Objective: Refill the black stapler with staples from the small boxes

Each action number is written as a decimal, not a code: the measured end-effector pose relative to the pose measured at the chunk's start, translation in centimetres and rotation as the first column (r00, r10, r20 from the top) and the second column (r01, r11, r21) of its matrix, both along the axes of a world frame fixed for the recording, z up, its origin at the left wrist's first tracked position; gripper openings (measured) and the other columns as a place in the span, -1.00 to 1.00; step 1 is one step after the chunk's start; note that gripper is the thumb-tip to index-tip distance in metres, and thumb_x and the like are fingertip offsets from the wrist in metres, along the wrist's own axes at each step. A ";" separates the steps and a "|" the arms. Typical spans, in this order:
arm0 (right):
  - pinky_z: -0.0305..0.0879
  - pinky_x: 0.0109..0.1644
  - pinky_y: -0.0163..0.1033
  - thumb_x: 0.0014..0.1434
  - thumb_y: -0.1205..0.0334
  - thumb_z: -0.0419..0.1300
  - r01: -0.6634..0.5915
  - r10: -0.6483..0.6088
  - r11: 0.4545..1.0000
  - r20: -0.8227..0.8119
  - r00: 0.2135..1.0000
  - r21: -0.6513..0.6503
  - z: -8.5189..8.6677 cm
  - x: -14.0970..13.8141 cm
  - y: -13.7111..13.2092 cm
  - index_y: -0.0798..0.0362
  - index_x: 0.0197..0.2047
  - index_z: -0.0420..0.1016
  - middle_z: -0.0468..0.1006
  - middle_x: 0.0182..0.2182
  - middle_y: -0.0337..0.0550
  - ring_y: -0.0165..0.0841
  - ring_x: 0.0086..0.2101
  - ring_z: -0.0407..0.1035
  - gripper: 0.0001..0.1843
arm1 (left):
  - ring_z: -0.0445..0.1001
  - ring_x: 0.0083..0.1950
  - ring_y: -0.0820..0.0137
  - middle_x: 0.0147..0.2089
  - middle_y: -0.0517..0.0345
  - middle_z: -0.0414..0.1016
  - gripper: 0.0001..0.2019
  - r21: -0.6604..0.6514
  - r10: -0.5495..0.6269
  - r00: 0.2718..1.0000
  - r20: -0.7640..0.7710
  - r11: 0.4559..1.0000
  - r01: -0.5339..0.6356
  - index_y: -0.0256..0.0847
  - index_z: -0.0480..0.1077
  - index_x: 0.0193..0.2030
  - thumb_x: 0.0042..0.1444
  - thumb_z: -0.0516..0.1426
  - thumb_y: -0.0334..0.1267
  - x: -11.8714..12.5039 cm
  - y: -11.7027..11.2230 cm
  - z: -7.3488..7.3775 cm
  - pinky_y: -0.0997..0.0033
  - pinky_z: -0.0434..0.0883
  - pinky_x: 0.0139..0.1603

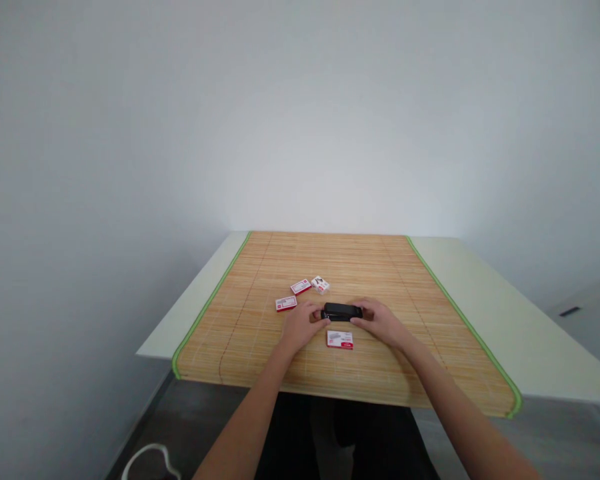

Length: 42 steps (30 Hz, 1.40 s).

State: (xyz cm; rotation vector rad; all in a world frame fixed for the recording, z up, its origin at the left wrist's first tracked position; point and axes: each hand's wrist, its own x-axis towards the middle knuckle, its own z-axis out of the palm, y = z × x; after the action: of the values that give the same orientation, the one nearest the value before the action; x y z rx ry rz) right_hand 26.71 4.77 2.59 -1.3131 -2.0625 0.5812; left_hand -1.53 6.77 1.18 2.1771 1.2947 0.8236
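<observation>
A black stapler point(342, 311) lies on the bamboo mat point(260, 347), held at both ends. My left hand point(304, 326) grips its left end with curled fingers. My right hand point(380, 321) closes on its right end. A small red and white box point(340, 339) lies just in front of the stapler, between my wrists. Three more small red and white boxes sit behind and to the left: one point(286, 303) close to my left hand, one point(301, 287) farther back, and one point(321, 285) beside it.
The bamboo mat has green edging and covers most of a white table point(505, 320) set against a plain white wall. A white cord or handle point(150, 460) lies on the dark floor at the lower left.
</observation>
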 end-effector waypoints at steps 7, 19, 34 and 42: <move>0.37 0.10 -0.03 0.19 0.05 0.28 0.127 -0.126 0.992 -0.103 0.987 0.007 -2.6 0.7 -1.1 -0.14 0.10 0.57 0.62 -0.01 -0.12 -0.17 -0.03 0.46 -0.60 | 0.48 -0.06 0.24 -0.09 0.10 0.54 -0.56 -0.004 -0.015 0.999 0.041 1.000 0.015 -0.03 0.51 0.18 0.17 0.28 -0.04 -0.4 -0.6 -0.1 0.29 0.38 -0.06; 0.38 0.09 0.00 0.19 0.03 0.28 0.153 -0.151 0.988 -0.092 0.984 0.011 -2.1 0.5 -1.3 -0.12 0.08 0.56 0.61 -0.03 -0.10 -0.15 -0.06 0.45 -0.61 | 0.31 0.34 0.24 0.35 0.07 0.39 -0.58 0.273 -0.034 0.984 -0.173 0.959 0.081 0.05 0.32 0.36 0.41 0.01 -0.14 -3.5 5.3 3.2 0.12 0.20 0.39; 0.36 0.13 0.01 0.20 0.05 0.28 0.127 -0.126 0.992 -0.091 0.988 0.009 -1.8 0.5 -1.4 -0.14 0.10 0.56 0.62 -0.01 -0.12 -0.15 -0.03 0.46 -0.61 | 0.18 0.45 0.18 0.53 0.10 0.12 -0.52 0.276 0.161 0.913 -0.375 0.960 -0.056 0.12 0.14 0.47 0.45 -0.09 -0.08 -7.3 10.2 -0.2 0.04 0.09 0.42; 0.37 0.12 0.04 0.18 0.05 0.29 0.137 -0.136 0.991 -0.081 0.987 0.006 -2.0 0.5 -1.2 -0.13 0.09 0.56 0.62 -0.03 -0.11 -0.13 -0.03 0.45 -0.60 | 0.10 0.48 0.02 0.55 -0.07 0.02 -0.49 0.271 0.378 0.844 -0.381 0.918 -0.289 0.00 0.12 0.47 0.44 -0.10 -0.04 -12.0 10.4 2.0 -0.22 0.02 0.42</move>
State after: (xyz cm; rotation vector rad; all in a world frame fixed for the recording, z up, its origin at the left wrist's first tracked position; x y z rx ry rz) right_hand 27.23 3.52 0.57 -1.3887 -1.8919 0.5509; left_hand -13.57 17.17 3.22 2.4212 1.9311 0.6415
